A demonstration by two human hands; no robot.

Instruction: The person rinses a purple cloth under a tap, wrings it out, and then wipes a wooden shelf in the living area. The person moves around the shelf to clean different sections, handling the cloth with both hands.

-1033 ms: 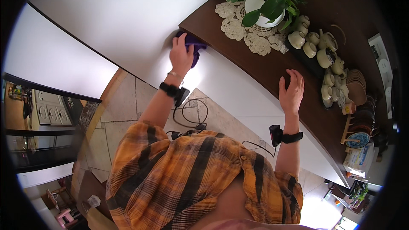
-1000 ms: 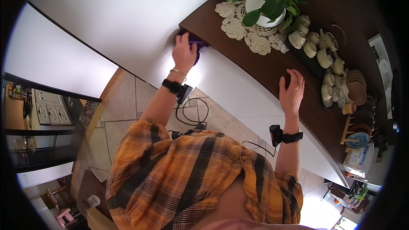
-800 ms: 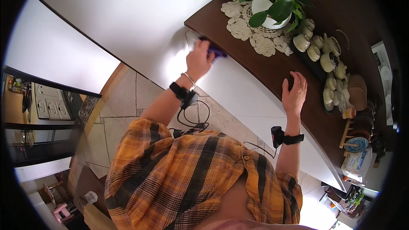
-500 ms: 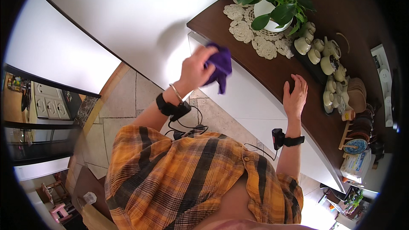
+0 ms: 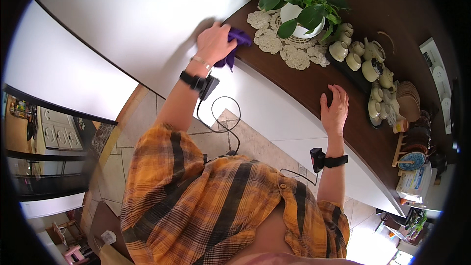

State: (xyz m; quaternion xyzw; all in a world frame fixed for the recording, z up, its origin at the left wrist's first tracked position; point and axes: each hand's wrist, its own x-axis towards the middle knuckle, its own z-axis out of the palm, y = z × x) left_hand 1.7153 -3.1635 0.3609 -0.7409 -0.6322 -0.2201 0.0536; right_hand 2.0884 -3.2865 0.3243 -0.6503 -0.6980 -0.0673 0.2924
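Note:
My left hand [image 5: 214, 43] is closed round a purple cloth [image 5: 234, 44], which drapes over the left corner of a dark brown countertop [image 5: 314, 87]. Part of the cloth hangs down the white cabinet front below. Farther right, my right hand [image 5: 335, 109] lies on the front part of the same countertop, fingers stretched and thumb apart, holding nothing. Nearest to both hands on the top is a cream crocheted doily [image 5: 296, 58] under a white pot [image 5: 308, 25] with a leafy green plant [image 5: 314, 10].
Behind my right hand stand several cream teapots and cups [image 5: 371, 68] on a dark tray. Past them come a wooden rack [image 5: 398, 153], a blue patterned dish [image 5: 411, 161] and a box [image 5: 414, 182]. A white wall [image 5: 147, 24] borders the left. A thin cable [image 5: 239, 118] loops from my left wrist.
My left hand has moved up and left with the purple cloth, from in front of the cabinet to the countertop's corner. The right hand stays on the countertop. The view has shifted slightly.

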